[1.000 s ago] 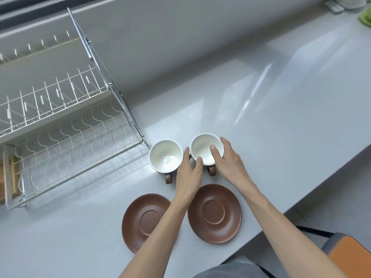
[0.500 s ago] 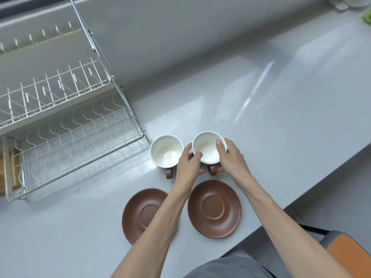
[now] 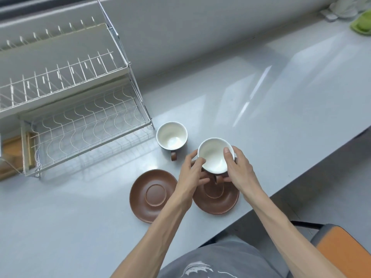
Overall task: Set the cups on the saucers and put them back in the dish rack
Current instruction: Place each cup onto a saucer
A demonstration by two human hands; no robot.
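Both hands hold one cup, white inside and brown outside, lifted over the far edge of the right brown saucer. My left hand grips its left side and my right hand its right side, thumb on the rim. The cup's brown handle points toward me, between the hands. The second cup stands on the counter, handle toward me. The left brown saucer lies bare beside my left forearm. The two-tier wire dish rack stands at the left with nothing in it.
The grey counter runs to a wall behind and ends at an edge on the right. A wooden board sits left of the rack. A green cloth lies far right. An orange chair seat is below right.
The right-hand cup has been lifted off the counter and brought toward me, over the right saucer's far edge. Both hands moved with it. The other cup and saucers stayed put.
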